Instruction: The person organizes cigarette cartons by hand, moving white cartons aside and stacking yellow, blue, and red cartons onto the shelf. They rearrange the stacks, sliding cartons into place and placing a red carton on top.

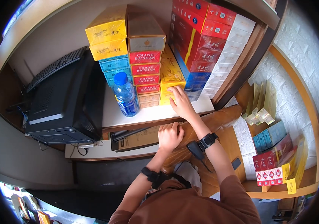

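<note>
My right hand [183,104] reaches to the lower end of a tall yellow carton [170,76] on the white shelf. Its fingertips are at the carton's front, and thumb and fingers stand apart. Lower down, my left hand [171,136] is curled closed just in front of the shelf edge, beside a brown padded seat [215,121]. Nothing shows in its fingers. Left of the yellow carton rises a stack of red and white CHANG BAISHAN cartons [145,69] under a brown carton [147,43]. To its right stand blue cartons [197,81] beneath several dark red ones [206,56].
A blue-capped bottle [126,97] stands at the shelf front. Left of it are a black computer case [66,100] and a keyboard [57,67]. Flat cardboard [139,139] lies on the lower shelf. At right, a wooden shelf [279,192] holds more cartons [269,136] and a phone [236,163].
</note>
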`<state>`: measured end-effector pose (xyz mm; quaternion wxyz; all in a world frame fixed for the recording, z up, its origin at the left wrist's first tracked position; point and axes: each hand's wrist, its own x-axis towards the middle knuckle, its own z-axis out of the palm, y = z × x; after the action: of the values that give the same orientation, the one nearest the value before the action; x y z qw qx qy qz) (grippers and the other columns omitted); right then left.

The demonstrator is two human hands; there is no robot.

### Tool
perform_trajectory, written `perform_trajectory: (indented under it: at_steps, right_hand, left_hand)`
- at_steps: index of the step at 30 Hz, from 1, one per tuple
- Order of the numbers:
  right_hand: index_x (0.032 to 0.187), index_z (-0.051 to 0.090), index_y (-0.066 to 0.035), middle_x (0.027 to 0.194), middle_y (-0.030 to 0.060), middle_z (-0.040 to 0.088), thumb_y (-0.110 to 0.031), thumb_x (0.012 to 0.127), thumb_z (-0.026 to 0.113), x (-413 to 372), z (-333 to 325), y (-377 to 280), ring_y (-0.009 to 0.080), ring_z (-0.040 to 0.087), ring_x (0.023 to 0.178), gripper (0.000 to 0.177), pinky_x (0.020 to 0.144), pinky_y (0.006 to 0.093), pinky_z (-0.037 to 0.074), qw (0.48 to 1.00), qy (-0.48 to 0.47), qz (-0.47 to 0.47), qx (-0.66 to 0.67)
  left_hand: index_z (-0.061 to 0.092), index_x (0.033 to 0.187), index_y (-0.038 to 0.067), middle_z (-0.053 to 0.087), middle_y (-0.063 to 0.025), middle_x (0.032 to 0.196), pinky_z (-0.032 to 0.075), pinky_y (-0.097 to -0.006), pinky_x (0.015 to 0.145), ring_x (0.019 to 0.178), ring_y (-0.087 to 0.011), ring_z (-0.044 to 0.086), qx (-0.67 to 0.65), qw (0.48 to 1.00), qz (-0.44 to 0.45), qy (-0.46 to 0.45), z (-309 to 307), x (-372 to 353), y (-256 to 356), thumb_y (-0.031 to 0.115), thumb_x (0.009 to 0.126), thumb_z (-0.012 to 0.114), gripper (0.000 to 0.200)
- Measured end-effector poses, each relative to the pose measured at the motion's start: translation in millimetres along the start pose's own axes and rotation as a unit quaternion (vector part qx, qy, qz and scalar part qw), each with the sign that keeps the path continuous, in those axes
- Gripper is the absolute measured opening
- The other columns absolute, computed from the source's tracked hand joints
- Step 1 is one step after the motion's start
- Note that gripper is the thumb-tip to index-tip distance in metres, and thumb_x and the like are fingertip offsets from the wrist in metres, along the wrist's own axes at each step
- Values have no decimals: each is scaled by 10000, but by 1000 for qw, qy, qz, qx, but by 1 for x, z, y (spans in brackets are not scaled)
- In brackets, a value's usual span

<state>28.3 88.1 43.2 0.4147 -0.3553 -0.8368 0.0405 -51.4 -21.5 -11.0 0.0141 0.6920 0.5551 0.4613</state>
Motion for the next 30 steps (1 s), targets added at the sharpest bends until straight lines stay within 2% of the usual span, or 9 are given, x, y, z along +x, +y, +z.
perform_trajectory:
  at_steps: [3,6,10,16,21,24,26,27,30]
  right_hand:
    - [1023,511,-16,941,143,535,-6,755,588,3,-7,-21,313,539,930,279,811,389,435,999,16,11,27]
    - [998,528,-45,953,121,550,-16,713,648,44,-29,-74,293,553,920,311,781,377,446,988,100,-113,20]
    - [1155,481,-52,1146,128,503,-101,706,700,127,-57,-137,286,493,1067,502,911,412,367,958,184,-219,-30]
    - [1195,457,-27,1184,145,483,-220,665,763,201,-31,-145,293,469,1120,642,1002,430,272,957,161,-213,-113]
    - [1115,488,-26,1100,139,499,-33,614,751,197,-24,-147,300,479,1094,565,941,380,414,959,183,-213,-33]
    - [1083,515,-7,1048,127,522,13,669,653,185,-26,-148,290,492,1053,436,913,385,424,934,220,-276,-58]
    - [1084,528,-26,1060,118,522,70,664,601,168,-35,-156,287,494,1059,437,901,387,436,930,227,-288,-29]
    - [1089,530,-30,1069,115,523,88,651,596,157,-43,-161,284,495,1069,459,904,387,438,931,219,-293,18]
    - [1113,531,-39,1112,116,523,135,624,576,120,-69,-158,290,486,1132,521,918,376,438,919,228,-291,140]
  left_hand:
    - [589,713,60,600,-111,628,455,-389,620,592,-276,592,3,1000,2,-2,-2,0,2,197,760,563,147]
    - [596,723,48,598,-134,627,461,-408,626,598,-300,590,4,1000,-8,-23,-6,2,3,199,768,573,160]
    - [608,763,62,614,-140,694,478,-398,610,605,-301,602,-39,999,24,2,-5,0,-2,184,739,594,125]
    - [599,757,27,608,-155,656,494,-424,631,595,-318,604,6,1000,12,-22,-7,1,2,210,776,586,184]
    - [609,706,45,621,-144,707,489,-407,654,638,-308,618,-10,1000,5,-19,-8,2,3,202,754,578,167]
    - [593,865,12,610,-156,757,485,-443,687,677,-337,602,-22,998,4,-67,-8,-1,1,228,729,625,258]
    - [616,747,63,624,-128,720,493,-405,661,679,-299,621,-6,1000,-14,-11,-3,-2,0,255,743,584,195]
    - [614,756,84,616,-127,704,485,-389,660,657,-295,611,-3,998,52,34,2,-4,-6,287,734,592,205]
    - [599,747,93,609,-113,657,469,-373,640,634,-275,607,-49,998,50,-3,-5,-3,-9,245,757,576,154]
